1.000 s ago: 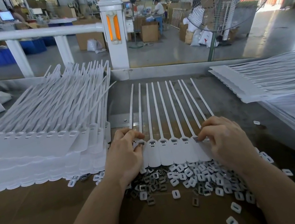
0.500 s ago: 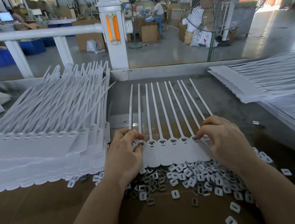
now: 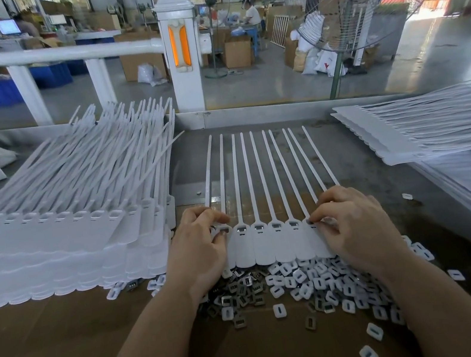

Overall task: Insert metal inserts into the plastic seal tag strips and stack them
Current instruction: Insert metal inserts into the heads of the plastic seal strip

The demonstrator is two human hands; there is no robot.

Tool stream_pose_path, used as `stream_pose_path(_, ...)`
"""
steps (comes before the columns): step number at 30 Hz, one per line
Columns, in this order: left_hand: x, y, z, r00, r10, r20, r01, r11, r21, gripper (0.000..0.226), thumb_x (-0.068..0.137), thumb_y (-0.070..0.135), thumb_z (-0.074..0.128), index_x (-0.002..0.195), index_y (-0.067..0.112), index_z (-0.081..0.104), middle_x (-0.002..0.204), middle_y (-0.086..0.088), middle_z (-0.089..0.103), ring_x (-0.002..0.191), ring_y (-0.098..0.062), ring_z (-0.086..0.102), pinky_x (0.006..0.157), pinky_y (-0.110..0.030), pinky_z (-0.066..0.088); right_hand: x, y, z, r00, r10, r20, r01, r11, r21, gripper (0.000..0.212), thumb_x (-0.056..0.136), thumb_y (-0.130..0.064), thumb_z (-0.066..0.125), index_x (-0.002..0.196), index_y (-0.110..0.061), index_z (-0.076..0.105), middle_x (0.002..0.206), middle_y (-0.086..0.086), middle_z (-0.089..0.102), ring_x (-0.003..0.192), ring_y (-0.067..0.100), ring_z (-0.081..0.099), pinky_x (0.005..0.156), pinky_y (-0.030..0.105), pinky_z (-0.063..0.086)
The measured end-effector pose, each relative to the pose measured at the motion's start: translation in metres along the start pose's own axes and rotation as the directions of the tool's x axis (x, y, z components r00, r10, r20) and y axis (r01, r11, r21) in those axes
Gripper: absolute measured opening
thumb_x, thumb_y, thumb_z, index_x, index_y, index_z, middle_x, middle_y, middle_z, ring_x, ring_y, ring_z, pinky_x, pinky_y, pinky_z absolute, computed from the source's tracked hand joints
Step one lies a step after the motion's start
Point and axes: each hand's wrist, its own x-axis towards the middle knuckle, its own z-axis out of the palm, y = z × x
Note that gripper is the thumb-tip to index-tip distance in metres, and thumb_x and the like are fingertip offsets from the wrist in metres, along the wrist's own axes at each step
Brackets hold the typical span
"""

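Head view: one strip (image 3: 274, 244) of joined tags lies flat on the bench (image 3: 69, 349), heads toward the person, tails fanned away, so the sockets face up within finger reach. The middle sockets show metal already seated; the two end ones are hidden under fingers.

Left hand (image 3: 200, 247): fingers curled, tips pressing at the leftmost socket. Looks like it's pinching or pushing an insert in, but I cannot tell whether there's one between the tips.

Right hand (image 3: 352, 220): fingers curled down, tips at the rightmost visible socket, doing the same job. Working both ends at once also pins the strip flat.

Inserts (image 3: 242, 296) and white caps (image 3: 318, 280) sit in a loose heap touching the strip's near edge, so each pick is a short reach back.

Big stack (image 3: 59, 240) of strips sits just left, heads aligned to the near edge; likely the finished pile, so a done strip only slides sideways. Second stack (image 3: 409, 135) lies to the right, well apart, probably the unfilled supply. Judgement: this strip is nearly full, stacking comes next.
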Motion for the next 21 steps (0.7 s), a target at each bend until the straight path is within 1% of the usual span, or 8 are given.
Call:
stream_pose_path(2,0.000,-0.001,0.000,1.000,-0.002,0.001,0.002,1.000,0.001,0.017,0.090,0.016,0.058,0.100,0.029,0.059,0.108,0.013,0.040,0.100,-0.004,0.044,0.088,-0.015,0.034,0.000,-0.001,0.000,1.000,0.003,0.010,-0.003,1.000,-0.013,0.013,0.086,-0.019,0.062,0.092,-0.020,0.074,0.104,-0.006,0.059,0.100,0.012,0.051,0.084,0.024,0.027)
stream_pose_path(6,0.001,-0.001,0.000,1.000,-0.001,0.001,0.001,1.000,0.001,0.016,0.090,0.016,0.058,0.100,0.028,0.059,0.109,0.012,0.041,0.100,-0.005,0.045,0.088,-0.016,0.035,0.002,-0.005,0.001,1.000,-0.008,-0.027,0.006,0.998,-0.067,0.012,0.087,-0.022,0.062,0.089,-0.018,0.073,0.102,-0.003,0.062,0.098,0.015,0.054,0.082,0.026,0.030)
stream_pose_path(9,0.000,-0.001,0.000,1.000,-0.001,0.000,0.001,1.000,0.000,0.016,0.090,0.016,0.058,0.101,0.027,0.060,0.109,0.012,0.042,0.100,-0.006,0.046,0.090,-0.017,0.036,0.004,-0.008,0.004,0.999,0.001,-0.034,-0.006,0.991,-0.137,0.015,0.089,-0.026,0.057,0.092,-0.020,0.071,0.104,-0.005,0.061,0.099,0.012,0.053,0.086,0.027,0.036)
stream_pose_path(13,-0.001,-0.001,0.000,1.000,0.004,0.000,-0.004,1.000,-0.001,0.015,0.090,0.017,0.058,0.099,0.029,0.059,0.108,0.012,0.041,0.099,-0.007,0.047,0.089,-0.017,0.037,0.006,-0.011,0.005,0.999,0.037,-0.034,-0.042,0.986,-0.161,0.019,0.090,-0.031,0.053,0.096,-0.022,0.070,0.106,-0.007,0.059,0.100,0.010,0.051,0.089,0.028,0.039)
stream_pose_path(17,0.000,-0.001,0.000,1.000,0.003,-0.002,-0.003,1.000,0.007,0.016,0.090,0.016,0.058,0.101,0.027,0.060,0.107,0.012,0.041,0.098,-0.006,0.046,0.089,-0.017,0.037,0.006,-0.013,0.004,1.000,0.019,-0.022,-0.023,0.978,-0.207,0.020,0.092,-0.032,0.052,0.098,-0.024,0.070,0.107,-0.007,0.060,0.102,0.012,0.052,0.089,0.029,0.038)
stream_pose_path(19,0.001,-0.001,0.001,1.000,-0.001,-0.003,0.001,1.000,0.013,0.016,0.090,0.016,0.058,0.102,0.027,0.060,0.107,0.013,0.040,0.099,-0.006,0.046,0.091,-0.018,0.037,0.006,-0.013,0.004,1.000,0.007,-0.019,-0.011,0.973,-0.233,0.019,0.091,-0.030,0.054,0.096,-0.023,0.071,0.104,-0.005,0.061,0.100,0.014,0.053,0.088,0.030,0.038)
stream_pose_path(21,0.000,0.000,0.000,1.000,-0.002,-0.001,0.002,1.000,0.010,0.016,0.089,0.017,0.058,0.101,0.028,0.059,0.107,0.012,0.040,0.100,-0.006,0.046,0.092,-0.019,0.038,0.004,-0.013,0.003,0.999,0.024,-0.030,-0.030,0.980,-0.195,0.016,0.089,-0.026,0.058,0.094,-0.020,0.072,0.101,-0.003,0.062,0.097,0.015,0.054,0.086,0.031,0.039)
